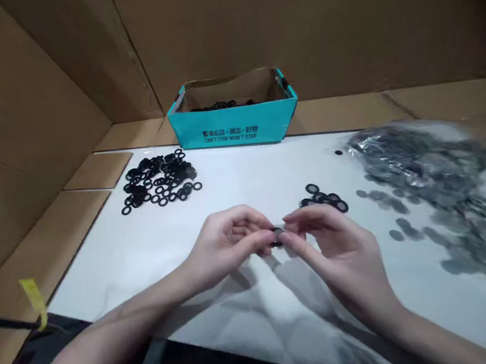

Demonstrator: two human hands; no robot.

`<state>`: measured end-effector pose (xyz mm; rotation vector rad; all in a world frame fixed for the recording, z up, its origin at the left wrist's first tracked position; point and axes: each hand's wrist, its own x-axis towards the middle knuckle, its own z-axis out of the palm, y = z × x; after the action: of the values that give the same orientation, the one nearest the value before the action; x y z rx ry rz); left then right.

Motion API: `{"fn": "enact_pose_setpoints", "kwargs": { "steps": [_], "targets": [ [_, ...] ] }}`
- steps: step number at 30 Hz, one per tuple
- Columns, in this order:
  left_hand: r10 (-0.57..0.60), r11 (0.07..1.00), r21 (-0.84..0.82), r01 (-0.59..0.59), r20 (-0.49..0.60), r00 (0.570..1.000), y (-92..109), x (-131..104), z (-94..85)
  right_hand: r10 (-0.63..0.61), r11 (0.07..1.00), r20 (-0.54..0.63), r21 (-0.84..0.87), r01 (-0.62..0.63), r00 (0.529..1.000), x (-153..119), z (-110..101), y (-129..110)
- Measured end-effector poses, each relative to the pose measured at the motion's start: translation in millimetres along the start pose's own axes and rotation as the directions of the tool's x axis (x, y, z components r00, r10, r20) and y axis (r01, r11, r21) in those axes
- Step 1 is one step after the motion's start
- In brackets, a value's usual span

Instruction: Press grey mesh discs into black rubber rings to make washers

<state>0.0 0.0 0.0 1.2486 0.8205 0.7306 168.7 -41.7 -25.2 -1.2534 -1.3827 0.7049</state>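
Note:
My left hand (236, 239) and my right hand (334, 239) meet over the middle of the white surface. Between their thumbs and fingertips they pinch a small black ring with a grey disc (278, 235) at it; whether the disc sits inside the ring I cannot tell. Just behind my right hand lies a small heap of black rings with grey centres (323, 198), partly hidden by its fingers. Farther left, loose black rings (161, 180) are spread in a pile. On the right, many thin grey discs (474, 230) spill out of a clear plastic bag (417, 155).
A teal cardboard box (236, 125) with black pieces in it stands at the back. Cardboard walls (295, 28) enclose the back and left. One small dark piece (338, 152) lies left of the bag. A yellow strip (35, 302) hangs at the left front edge.

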Motion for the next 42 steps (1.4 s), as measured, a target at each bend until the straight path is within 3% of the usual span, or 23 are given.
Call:
{"fn": "enact_pose_setpoints", "kwargs": {
  "steps": [6,11,19,22,26,30,33,37,39,42],
  "targets": [
    [0.119,0.974,0.199,-0.112,-0.028,0.992,6.1,-6.6,-2.2,-0.159,0.981,0.134,-0.089,0.172,0.978,0.6,-3.0,-1.4],
    [0.202,0.943,0.273,-0.190,-0.019,0.979,4.6,-8.7,-2.8,-0.129,0.989,0.131,-0.057,0.138,0.983,0.7,-1.2,-4.1],
    [0.114,0.960,0.253,-0.123,0.051,0.992,1.5,-4.9,-9.9,-0.061,0.995,0.212,-0.067,0.077,0.975,1.2,1.6,0.7],
    [0.055,0.979,0.193,-0.067,0.068,0.996,2.8,-5.4,-9.6,-0.106,0.985,0.314,-0.099,0.144,0.944,2.6,-0.8,0.3],
    [0.029,0.986,0.162,-0.037,0.055,0.998,5.3,-6.4,-8.9,-0.183,0.958,0.346,-0.146,0.245,0.920,3.5,-2.6,-0.8],
    [-0.011,0.987,0.163,-0.008,0.113,0.994,8.1,-7.0,-9.3,-0.123,0.986,0.383,-0.055,0.156,0.915,3.3,-3.9,-1.8],
    [0.150,0.961,0.217,-0.172,0.116,0.982,8.2,-6.3,-9.9,-0.088,0.996,0.383,0.031,0.083,0.919,3.2,-5.6,-3.0],
    [0.461,0.800,0.346,-0.490,0.168,0.871,6.1,-5.3,-9.8,-0.053,0.993,0.396,0.115,0.007,0.917,2.4,-5.6,-3.8],
    [0.524,0.756,0.370,-0.541,0.155,0.838,5.0,-5.4,-9.5,-0.033,0.991,0.399,0.131,-0.022,0.916,1.7,-4.6,-4.1],
    [0.524,0.782,0.330,-0.528,0.109,0.845,5.2,-5.7,-9.1,-0.023,0.993,0.387,0.119,-0.025,0.922,1.0,-3.3,-4.8]
  ]
}}
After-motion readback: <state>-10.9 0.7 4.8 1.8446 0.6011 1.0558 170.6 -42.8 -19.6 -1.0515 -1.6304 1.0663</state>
